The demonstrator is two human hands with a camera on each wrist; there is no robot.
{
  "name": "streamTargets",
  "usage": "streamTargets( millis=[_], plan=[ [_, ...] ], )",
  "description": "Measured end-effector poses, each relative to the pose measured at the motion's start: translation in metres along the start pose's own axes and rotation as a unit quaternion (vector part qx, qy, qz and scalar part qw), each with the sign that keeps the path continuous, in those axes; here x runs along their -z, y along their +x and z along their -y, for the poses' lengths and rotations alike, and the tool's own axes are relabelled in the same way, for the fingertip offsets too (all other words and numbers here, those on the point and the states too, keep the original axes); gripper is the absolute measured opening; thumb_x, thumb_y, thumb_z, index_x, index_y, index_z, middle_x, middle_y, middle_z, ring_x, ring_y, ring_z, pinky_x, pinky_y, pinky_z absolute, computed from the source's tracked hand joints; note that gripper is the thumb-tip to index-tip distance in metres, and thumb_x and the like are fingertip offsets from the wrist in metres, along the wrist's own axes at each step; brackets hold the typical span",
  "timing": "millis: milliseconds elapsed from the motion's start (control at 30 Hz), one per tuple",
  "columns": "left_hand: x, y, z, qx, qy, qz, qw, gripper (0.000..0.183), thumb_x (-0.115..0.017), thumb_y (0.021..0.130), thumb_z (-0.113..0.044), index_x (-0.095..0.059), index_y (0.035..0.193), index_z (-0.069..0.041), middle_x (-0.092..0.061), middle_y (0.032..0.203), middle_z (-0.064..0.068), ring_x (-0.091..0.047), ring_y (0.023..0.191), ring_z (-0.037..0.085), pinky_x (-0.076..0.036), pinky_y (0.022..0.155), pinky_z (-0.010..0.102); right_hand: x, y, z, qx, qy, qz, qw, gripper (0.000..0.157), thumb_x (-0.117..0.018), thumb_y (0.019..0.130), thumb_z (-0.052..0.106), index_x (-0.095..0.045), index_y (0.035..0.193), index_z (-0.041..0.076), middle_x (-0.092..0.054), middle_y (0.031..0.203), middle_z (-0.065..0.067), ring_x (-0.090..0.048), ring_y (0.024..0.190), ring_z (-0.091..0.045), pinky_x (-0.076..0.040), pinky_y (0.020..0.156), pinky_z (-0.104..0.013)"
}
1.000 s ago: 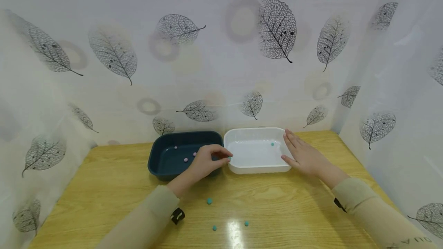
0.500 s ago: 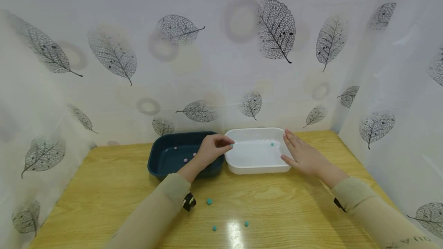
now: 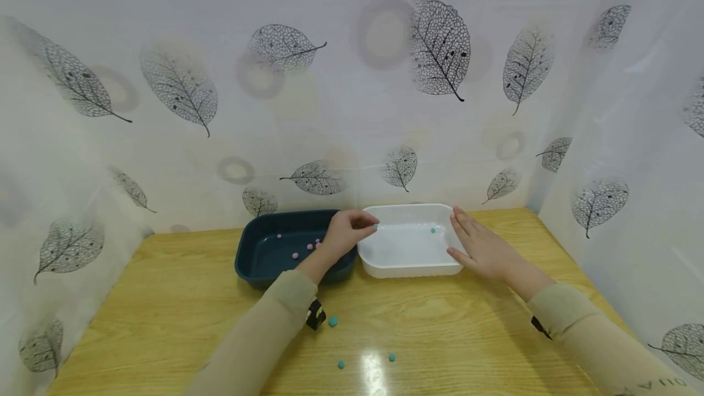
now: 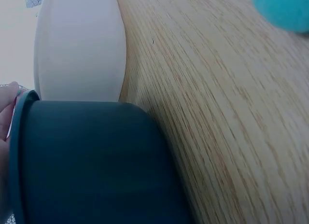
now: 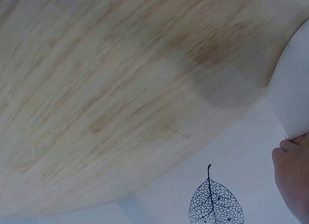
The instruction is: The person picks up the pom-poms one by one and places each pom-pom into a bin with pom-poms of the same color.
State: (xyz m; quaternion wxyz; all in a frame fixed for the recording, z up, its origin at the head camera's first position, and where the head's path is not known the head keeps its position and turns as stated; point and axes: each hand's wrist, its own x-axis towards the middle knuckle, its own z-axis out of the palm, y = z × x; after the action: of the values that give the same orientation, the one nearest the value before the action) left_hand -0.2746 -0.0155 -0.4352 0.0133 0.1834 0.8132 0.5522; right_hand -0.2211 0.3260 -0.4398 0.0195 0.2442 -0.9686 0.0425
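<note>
Between thumb and forefinger, my left hand (image 3: 342, 235) pinches a small teal ball (image 3: 376, 225) over the left edge of the white tray (image 3: 409, 271). Its palm side hangs above the right part of the dark teal tray (image 3: 250, 274). My right hand (image 3: 486, 249) lies with straight fingers along the right rim of the white tray. One teal ball (image 3: 432, 230) sits inside the white tray near the back. Several small pink balls (image 3: 295, 256) lie in the dark tray, partly hidden by my left hand.
Three teal balls lie on the wooden table (image 3: 440, 335) in front of the trays: one ball (image 3: 333, 321) near my left wrist, another ball (image 3: 341, 364) and a third ball (image 3: 392, 357) closer to me. A leaf-patterned curtain (image 3: 341, 115) stands behind and on both sides.
My left hand has moved right and slightly away from me, carrying the pinched teal ball over the white tray's edge. More pink balls show in the dark tray. My right hand stays put.
</note>
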Motion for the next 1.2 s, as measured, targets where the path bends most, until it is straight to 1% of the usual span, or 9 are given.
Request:
streamTargets(
  millis=[200,367,467,633,667,767,967,1033,1200],
  plan=[
    [-0.003,0.001,0.002,-0.005,0.015,0.012,0.9998,0.014,-0.078,0.096,-0.005,-0.082,0.109,-0.003,-0.08,0.109,0.016,-0.076,0.1,0.03,-0.063,0.084,0.028,0.001,0.0,0.0,-0.002,0.001,0.002,1.0,0.081,-0.049,0.111,0.042,-0.023,0.161,-0.017,-0.014,0.173,-0.034,-0.021,0.159,-0.052,-0.028,0.128,-0.064],
    [-0.003,0.001,0.003,-0.014,0.016,0.017,0.9996,0.015,-0.077,0.096,-0.005,-0.081,0.11,-0.001,-0.08,0.108,0.017,-0.076,0.099,0.029,-0.063,0.084,0.028,-0.001,-0.001,-0.001,-0.004,0.003,0.001,1.0,0.081,-0.049,0.111,0.042,-0.023,0.161,-0.017,-0.014,0.173,-0.035,-0.022,0.159,-0.053,-0.028,0.128,-0.065],
    [-0.003,0.002,0.003,-0.013,0.013,0.015,0.9997,0.015,-0.076,0.096,-0.003,-0.08,0.111,0.001,-0.08,0.108,0.018,-0.077,0.098,0.03,-0.064,0.084,0.028,-0.001,-0.001,-0.001,-0.003,0.004,-0.001,1.0,0.081,-0.049,0.111,0.042,-0.023,0.161,-0.016,-0.014,0.173,-0.035,-0.022,0.159,-0.053,-0.028,0.128,-0.065],
    [-0.002,0.001,0.003,-0.016,-0.006,0.007,0.9998,0.018,-0.076,0.096,-0.002,-0.078,0.112,0.006,-0.08,0.108,0.018,-0.076,0.094,0.024,-0.064,0.084,0.027,0.0,0.0,0.0,-0.002,0.004,-0.001,1.0,0.081,-0.05,0.111,0.042,-0.024,0.161,-0.016,-0.015,0.173,-0.035,-0.023,0.159,-0.053,-0.029,0.127,-0.065],
    [-0.002,0.001,0.003,-0.022,-0.007,0.004,0.9997,0.017,-0.076,0.096,-0.001,-0.078,0.111,0.006,-0.08,0.107,0.018,-0.076,0.092,0.022,-0.064,0.083,0.027,0.0,0.0,0.0,-0.002,0.005,-0.001,1.0,0.081,-0.05,0.111,0.042,-0.024,0.161,-0.016,-0.015,0.173,-0.035,-0.023,0.159,-0.053,-0.029,0.127,-0.065],
    [0.0,0.0,0.001,-0.023,-0.02,-0.004,0.9995,0.017,-0.075,0.095,0.0,-0.078,0.111,0.007,-0.08,0.107,0.017,-0.076,0.091,0.019,-0.063,0.082,0.025,0.0,0.0,0.0,-0.001,0.004,-0.001,1.0,0.081,-0.05,0.111,0.042,-0.024,0.161,-0.016,-0.015,0.173,-0.035,-0.023,0.159,-0.053,-0.029,0.127,-0.065],
    [0.002,-0.001,0.0,0.021,-0.035,-0.007,0.9991,0.016,-0.076,0.097,-0.004,-0.08,0.112,0.001,-0.079,0.114,0.018,-0.075,0.098,0.024,-0.062,0.086,0.026,0.001,0.0,0.001,-0.002,0.008,-0.002,1.0,0.08,-0.05,0.111,0.041,-0.024,0.161,-0.017,-0.015,0.173,-0.035,-0.023,0.159,-0.053,-0.029,0.127,-0.065],
    [0.003,-0.002,-0.001,0.033,-0.043,-0.006,0.9985,0.017,-0.076,0.097,-0.005,-0.08,0.112,0.001,-0.079,0.115,0.019,-0.075,0.097,0.021,-0.062,0.086,0.026,0.001,0.0,0.002,-0.002,0.01,-0.002,1.0,0.08,-0.05,0.111,0.041,-0.024,0.161,-0.017,-0.015,0.172,-0.035,-0.023,0.159,-0.053,-0.029,0.127,-0.065],
    [0.009,-0.011,-0.003,0.063,-0.077,0.0,0.995,0.018,-0.077,0.097,-0.007,-0.08,0.114,0.0,-0.078,0.117,0.017,-0.071,0.093,0.008,-0.061,0.088,0.025,0.001,0.0,0.002,-0.003,0.01,-0.001,1.0,0.081,-0.05,0.111,0.041,-0.024,0.161,-0.016,-0.015,0.172,-0.035,-0.023,0.159,-0.053,-0.029,0.127,-0.065]
  ],
)
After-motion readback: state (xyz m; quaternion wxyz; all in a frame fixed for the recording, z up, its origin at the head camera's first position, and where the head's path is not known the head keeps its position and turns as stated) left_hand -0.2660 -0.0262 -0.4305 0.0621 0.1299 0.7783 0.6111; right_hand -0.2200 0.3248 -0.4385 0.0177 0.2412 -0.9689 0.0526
